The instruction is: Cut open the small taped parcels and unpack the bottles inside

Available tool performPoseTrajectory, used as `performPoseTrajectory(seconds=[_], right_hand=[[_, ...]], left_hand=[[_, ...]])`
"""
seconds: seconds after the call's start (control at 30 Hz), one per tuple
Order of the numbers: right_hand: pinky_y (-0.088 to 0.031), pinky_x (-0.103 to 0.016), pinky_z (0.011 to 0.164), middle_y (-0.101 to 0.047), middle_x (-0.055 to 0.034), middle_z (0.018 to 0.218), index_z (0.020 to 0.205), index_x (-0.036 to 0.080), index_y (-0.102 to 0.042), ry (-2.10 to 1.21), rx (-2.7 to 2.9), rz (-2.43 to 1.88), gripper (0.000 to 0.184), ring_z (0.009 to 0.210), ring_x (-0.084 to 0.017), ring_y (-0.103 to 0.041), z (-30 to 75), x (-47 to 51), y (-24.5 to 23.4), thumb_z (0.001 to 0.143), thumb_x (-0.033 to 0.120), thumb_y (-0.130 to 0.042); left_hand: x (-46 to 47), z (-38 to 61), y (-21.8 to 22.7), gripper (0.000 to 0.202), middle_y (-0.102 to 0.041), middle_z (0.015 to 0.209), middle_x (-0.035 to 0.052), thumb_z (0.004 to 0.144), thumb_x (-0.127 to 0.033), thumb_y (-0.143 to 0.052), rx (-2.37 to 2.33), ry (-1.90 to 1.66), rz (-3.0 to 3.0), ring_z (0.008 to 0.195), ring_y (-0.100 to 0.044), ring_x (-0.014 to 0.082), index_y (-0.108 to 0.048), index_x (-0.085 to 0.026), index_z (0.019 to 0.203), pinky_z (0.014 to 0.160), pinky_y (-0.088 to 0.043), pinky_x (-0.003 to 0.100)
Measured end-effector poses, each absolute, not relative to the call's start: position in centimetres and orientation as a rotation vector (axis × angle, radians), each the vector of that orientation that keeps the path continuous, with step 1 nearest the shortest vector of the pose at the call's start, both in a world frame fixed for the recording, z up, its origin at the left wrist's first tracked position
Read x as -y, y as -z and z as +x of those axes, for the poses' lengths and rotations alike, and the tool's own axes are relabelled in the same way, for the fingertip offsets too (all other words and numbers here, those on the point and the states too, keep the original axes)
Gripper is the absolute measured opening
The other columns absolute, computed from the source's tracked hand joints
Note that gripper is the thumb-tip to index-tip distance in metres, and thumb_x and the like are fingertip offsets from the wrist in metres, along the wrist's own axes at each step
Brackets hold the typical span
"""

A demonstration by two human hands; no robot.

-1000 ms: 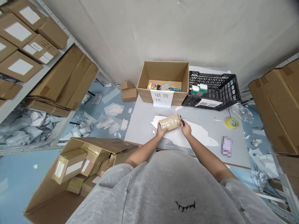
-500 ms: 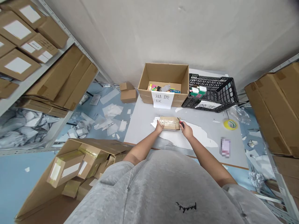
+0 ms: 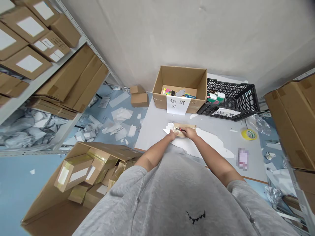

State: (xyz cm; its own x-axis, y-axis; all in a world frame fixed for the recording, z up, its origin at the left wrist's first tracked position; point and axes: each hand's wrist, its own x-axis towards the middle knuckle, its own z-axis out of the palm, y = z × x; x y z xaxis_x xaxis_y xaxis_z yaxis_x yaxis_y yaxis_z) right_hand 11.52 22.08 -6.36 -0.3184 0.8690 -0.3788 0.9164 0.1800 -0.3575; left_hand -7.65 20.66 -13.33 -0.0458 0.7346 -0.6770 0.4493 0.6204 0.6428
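A small cardboard box point(image 3: 189, 126) wrapped in shiny clear tape lies on white paper point(image 3: 211, 141) on the table. My left hand point(image 3: 173, 135) grips its near left corner. Over the box's top, my right hand point(image 3: 191, 133) is closed around a red and black utility knife point(image 3: 181, 130), whose tip points left across the taped surface. How deep the blade sits in the tape is too small to make out.
Behind stand an open carton point(image 3: 159, 100) with a paper sign and a black plastic crate point(image 3: 243, 113). A yellow tape roll point(image 3: 248, 134) lies on the right of the table point(image 3: 152, 123). A big carton point(image 3: 44, 196) of boxes stands at lower left, beside shelves point(image 3: 76, 49).
My right hand has moved the utility knife from the box's right end to the left, over its top. My left hand stays at the left end. The view has shifted slightly.
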Motion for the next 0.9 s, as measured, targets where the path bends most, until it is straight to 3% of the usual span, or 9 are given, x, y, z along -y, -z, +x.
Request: performPoseTrajectory(seconds=[0.1,0.33,0.57,0.9], right_hand=[[-0.05,-0.035,0.098,-0.069,-0.0011,0.141,0.149,0.041,-0.058,0.817,-2.362,1.714,0.044,0.126,-0.025,-0.063,11.4,-22.4,6.6,0.106,0.041,-0.05],[-0.048,-0.032,0.097,-0.075,-0.0055,0.124,0.149,0.039,-0.059,0.765,-2.379,1.626,0.044,0.117,-0.025,-0.065,10.9,-22.7,6.4,0.106,0.039,-0.051],[-0.046,-0.035,0.098,-0.073,-0.0094,0.122,0.148,0.038,-0.061,0.676,-2.288,1.626,0.043,0.115,-0.027,-0.066,9.7,-22.9,6.1,0.108,0.039,-0.043],[-0.045,-0.038,0.099,-0.071,-0.0129,0.125,0.148,0.039,-0.06,0.564,-2.18,1.701,0.051,0.115,-0.028,-0.065,11.6,-22.7,5.6,0.103,0.02,-0.045]], left_hand=[[-20.4,-7.2,12.9,0.084,-0.067,0.13,0.0255,0.083,-0.056,-0.072,-1.727,-0.283,1.022,0.125,-0.064,0.0356,-0.04,-0.008,0.144,0.108,-0.042,0.046],[-18.7,-6.0,12.1,0.061,-0.048,0.15,0.0247,0.1,-0.053,-0.051,-1.822,-0.263,1.213,0.128,-0.061,0.0365,-0.037,-0.02,0.149,0.108,-0.042,0.05],[-19.5,-5.9,12.6,0.071,-0.046,0.15,0.0265,0.098,-0.055,-0.055,-1.851,-0.166,1.272,0.137,-0.053,0.0424,-0.034,-0.018,0.155,0.112,-0.039,0.054],[-20.8,-6.0,12.4,0.08,-0.051,0.148,0.0276,0.096,-0.062,-0.051,-1.881,-0.021,1.293,0.136,-0.054,0.0425,-0.031,-0.016,0.159,0.109,-0.042,0.053]])
